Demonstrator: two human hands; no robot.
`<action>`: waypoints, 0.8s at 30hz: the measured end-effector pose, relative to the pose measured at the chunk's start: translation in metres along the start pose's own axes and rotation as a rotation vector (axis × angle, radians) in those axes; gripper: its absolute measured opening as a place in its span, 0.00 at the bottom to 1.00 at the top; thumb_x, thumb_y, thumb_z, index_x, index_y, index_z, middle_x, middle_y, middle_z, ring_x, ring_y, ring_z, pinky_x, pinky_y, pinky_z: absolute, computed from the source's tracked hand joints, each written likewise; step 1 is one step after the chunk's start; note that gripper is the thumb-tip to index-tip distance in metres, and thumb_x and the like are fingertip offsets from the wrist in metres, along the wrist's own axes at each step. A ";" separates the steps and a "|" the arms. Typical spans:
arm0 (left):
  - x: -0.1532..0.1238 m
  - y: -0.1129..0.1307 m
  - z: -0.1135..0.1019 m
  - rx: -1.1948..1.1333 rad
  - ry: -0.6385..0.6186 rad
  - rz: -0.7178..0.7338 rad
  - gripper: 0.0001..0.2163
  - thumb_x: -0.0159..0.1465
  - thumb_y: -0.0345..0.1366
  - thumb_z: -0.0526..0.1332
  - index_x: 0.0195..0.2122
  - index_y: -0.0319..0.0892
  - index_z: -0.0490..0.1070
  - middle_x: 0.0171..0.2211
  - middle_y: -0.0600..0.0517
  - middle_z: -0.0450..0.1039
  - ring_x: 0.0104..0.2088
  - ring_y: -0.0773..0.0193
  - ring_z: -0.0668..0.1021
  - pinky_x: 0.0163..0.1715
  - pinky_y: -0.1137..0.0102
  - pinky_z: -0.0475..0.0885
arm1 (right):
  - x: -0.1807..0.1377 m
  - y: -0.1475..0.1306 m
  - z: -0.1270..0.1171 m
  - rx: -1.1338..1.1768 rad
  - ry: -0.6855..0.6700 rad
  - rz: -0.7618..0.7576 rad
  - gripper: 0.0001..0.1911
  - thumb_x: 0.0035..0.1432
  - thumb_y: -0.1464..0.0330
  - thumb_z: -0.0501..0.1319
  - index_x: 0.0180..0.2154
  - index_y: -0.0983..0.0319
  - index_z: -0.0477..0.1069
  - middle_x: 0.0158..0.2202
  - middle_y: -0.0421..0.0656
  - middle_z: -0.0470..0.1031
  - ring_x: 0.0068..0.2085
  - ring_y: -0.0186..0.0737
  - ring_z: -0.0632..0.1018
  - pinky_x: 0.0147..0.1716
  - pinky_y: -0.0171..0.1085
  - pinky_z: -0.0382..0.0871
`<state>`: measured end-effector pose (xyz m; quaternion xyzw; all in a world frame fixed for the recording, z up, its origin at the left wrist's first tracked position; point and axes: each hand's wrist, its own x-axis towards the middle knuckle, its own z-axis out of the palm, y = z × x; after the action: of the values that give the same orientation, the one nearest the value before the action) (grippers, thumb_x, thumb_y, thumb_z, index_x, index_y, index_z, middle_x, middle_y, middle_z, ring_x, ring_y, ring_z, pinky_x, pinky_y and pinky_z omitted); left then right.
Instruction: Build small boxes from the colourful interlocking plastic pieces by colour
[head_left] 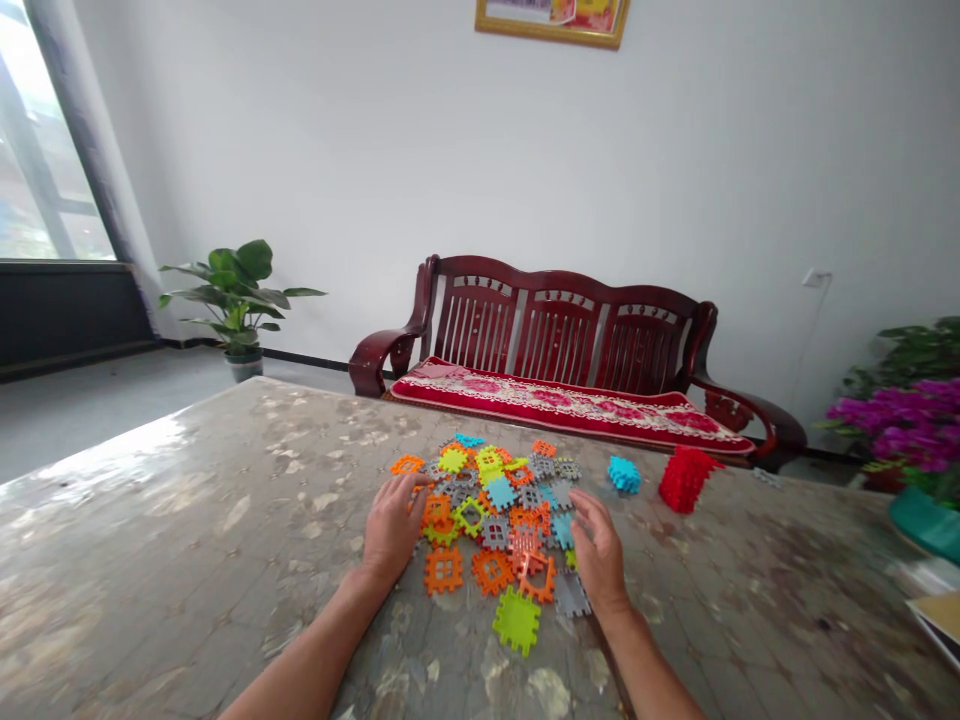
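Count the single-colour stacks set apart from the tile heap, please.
2: the red stack and the shorter blue stack, between it and the heap of interlocking tiles. The heap might hide others.

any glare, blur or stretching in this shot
Head view: the window is washed out, and white glare covers the left part of the table; head view: the purple flowers look soft and stretched near the right edge; head view: the interlocking pieces between left hand and right hand look sharper.

Left hand (392,525) palm-down at the left edge of the puzzle-piece pile (501,492) — right hand (600,555) at its right edge, fingers (594,511) loosely bent.
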<state>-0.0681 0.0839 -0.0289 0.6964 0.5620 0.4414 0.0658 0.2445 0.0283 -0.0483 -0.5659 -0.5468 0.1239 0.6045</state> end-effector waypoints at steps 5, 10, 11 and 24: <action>-0.005 0.020 -0.009 0.112 -0.137 0.213 0.13 0.66 0.36 0.51 0.44 0.48 0.75 0.48 0.50 0.76 0.51 0.57 0.74 0.56 0.60 0.64 | 0.004 0.012 -0.002 -0.098 0.091 0.137 0.23 0.53 0.61 0.52 0.48 0.62 0.73 0.49 0.50 0.76 0.48 0.47 0.77 0.51 0.45 0.69; -0.015 0.038 -0.006 0.069 -0.335 0.461 0.13 0.64 0.40 0.57 0.48 0.51 0.74 0.51 0.51 0.75 0.58 0.55 0.69 0.61 0.57 0.58 | 0.005 0.017 -0.002 -0.112 0.059 0.193 0.24 0.54 0.55 0.53 0.45 0.62 0.75 0.48 0.50 0.78 0.51 0.49 0.76 0.53 0.45 0.68; -0.018 0.041 -0.005 0.072 -0.364 0.477 0.14 0.62 0.41 0.59 0.49 0.52 0.74 0.52 0.51 0.74 0.60 0.54 0.67 0.63 0.55 0.56 | 0.005 0.018 -0.002 -0.117 0.051 0.204 0.24 0.54 0.55 0.53 0.45 0.62 0.75 0.48 0.50 0.78 0.50 0.49 0.77 0.52 0.45 0.68; -0.013 0.028 -0.005 0.194 -0.396 0.293 0.14 0.61 0.25 0.52 0.36 0.50 0.74 0.44 0.53 0.78 0.51 0.58 0.74 0.63 0.50 0.51 | 0.000 -0.015 0.004 -0.068 -0.307 0.119 0.19 0.58 0.55 0.55 0.41 0.58 0.78 0.40 0.46 0.81 0.43 0.48 0.80 0.43 0.42 0.74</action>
<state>-0.0508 0.0607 -0.0168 0.8463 0.4709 0.2453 0.0429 0.2345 0.0253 -0.0374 -0.5918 -0.6022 0.2260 0.4859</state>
